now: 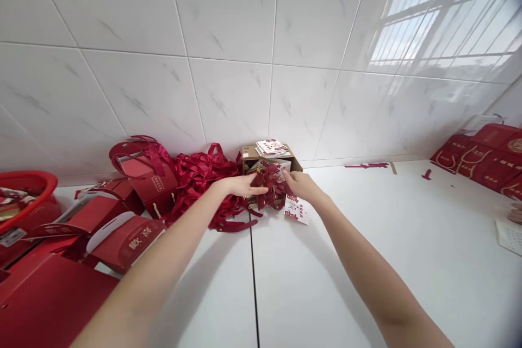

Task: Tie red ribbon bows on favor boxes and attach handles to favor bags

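A small cardboard box (294,159) stands against the wall. In front of it is a bunch of dark red tags or ribbon pieces (274,187); their exact kind is hard to make out. My left hand (243,185) reaches to the left side of this bunch, thumb and fingers apart and touching it. On the right side, my right hand (302,186) pinches at its edge, where a white card with red print (296,210) hangs below the fingers. More printed cards (271,147) lie on top of the box. My right fingertips are partly hidden.
A heap of shiny red ribbon (204,174) lies left of the box. Further left are red gift boxes (126,242) and a red plastic basket (38,179). Red bags (489,155) stand at the far right. Dark red strips (367,166) lie along the tiled wall (228,98).
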`<state>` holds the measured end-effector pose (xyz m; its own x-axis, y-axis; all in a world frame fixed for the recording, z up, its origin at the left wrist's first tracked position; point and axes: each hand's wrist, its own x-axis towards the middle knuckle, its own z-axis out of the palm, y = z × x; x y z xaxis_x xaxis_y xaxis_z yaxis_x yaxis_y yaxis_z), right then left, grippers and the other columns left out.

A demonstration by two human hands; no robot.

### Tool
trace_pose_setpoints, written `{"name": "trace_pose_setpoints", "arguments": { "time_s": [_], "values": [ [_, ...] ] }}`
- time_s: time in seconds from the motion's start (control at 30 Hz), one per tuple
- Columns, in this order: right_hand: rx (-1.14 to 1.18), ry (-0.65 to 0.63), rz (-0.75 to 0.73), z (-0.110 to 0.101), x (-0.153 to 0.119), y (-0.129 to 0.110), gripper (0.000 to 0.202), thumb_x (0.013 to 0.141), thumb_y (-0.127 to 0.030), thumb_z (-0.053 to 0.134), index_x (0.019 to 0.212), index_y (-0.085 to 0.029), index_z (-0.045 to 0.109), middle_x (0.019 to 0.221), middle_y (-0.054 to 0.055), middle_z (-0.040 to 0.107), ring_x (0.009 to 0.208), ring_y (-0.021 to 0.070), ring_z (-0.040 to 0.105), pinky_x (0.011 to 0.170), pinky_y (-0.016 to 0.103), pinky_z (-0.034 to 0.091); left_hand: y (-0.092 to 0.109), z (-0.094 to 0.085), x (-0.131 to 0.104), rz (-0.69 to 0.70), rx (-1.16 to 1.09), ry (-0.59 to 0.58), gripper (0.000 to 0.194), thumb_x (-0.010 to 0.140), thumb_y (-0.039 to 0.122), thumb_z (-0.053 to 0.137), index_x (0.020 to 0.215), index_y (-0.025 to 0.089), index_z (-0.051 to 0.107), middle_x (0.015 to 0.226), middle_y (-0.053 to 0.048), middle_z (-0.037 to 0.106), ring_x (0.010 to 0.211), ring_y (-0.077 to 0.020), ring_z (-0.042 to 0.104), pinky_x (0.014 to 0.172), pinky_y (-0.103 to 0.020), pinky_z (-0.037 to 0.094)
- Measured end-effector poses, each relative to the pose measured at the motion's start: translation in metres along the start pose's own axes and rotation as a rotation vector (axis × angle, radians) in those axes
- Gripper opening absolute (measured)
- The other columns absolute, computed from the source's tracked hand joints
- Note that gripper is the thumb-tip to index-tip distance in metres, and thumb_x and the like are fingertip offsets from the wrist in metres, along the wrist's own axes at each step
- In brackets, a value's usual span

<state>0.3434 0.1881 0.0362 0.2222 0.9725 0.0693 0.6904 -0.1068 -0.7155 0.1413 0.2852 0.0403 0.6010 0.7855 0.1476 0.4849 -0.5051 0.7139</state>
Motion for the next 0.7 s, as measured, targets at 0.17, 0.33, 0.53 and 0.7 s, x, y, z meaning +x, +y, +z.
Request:
{"name": "trace_pose_setpoints", "arguments": {
  "time_s": [0.17,0.33,0.53,0.7],
  "values": [
    [-0.164,-0.143,-0.039,-0.018,-0.073,0.026,0.046,0.094,-0.046,0.038,0.061,-0.019,0.056,0.068,0.007,0.062,0.071,0.0230,0.061,0.068,0.035,0.044,-0.007,-0.036,-0.070,-0.058,0.209,-0.158,0.026,0.075,0.045,0.064,0.083,0.021,0.068,0.082,-0.003,0.071,0.074,-0.0211,0.065,0.069,-0.030,0.051],
    [-0.144,-0.592,-0.183,-0.002,-0.131,0.038,0.034,0.085,-0.032,0.053,0.054,-0.019,0.061,0.065,0.006,0.068,0.062,0.0199,0.062,0.058,0.028,0.043,-0.032,0.006,-0.151,-0.107,0.355,-0.053,0.028,0.072,0.032,0.060,0.095,0.018,0.067,0.102,-0.011,0.067,0.095,-0.0282,0.063,0.086,-0.041,0.050],
    [0.051,-1.036,-0.437,0.041,-0.161,0.013,0.023,0.082,-0.035,0.059,0.087,-0.020,0.075,0.070,-0.001,0.072,0.061,0.0128,0.066,0.059,0.020,0.050,-0.019,0.066,-0.238,-0.073,0.398,0.136,0.050,0.081,0.027,0.055,0.130,0.023,0.047,0.137,-0.010,0.049,0.130,-0.0279,0.041,0.109,-0.046,0.036],
    [0.081,-0.659,-0.490,0.091,-0.159,0.003,0.029,0.088,-0.028,0.047,0.101,-0.018,0.070,0.101,0.009,0.069,0.084,0.0199,0.066,0.074,0.031,0.052,0.007,0.031,-0.334,-0.162,0.404,0.793,0.060,0.085,0.035,0.055,0.140,0.023,0.031,0.139,-0.012,0.042,0.129,-0.0299,0.042,0.110,-0.050,0.036]
  ]
}}
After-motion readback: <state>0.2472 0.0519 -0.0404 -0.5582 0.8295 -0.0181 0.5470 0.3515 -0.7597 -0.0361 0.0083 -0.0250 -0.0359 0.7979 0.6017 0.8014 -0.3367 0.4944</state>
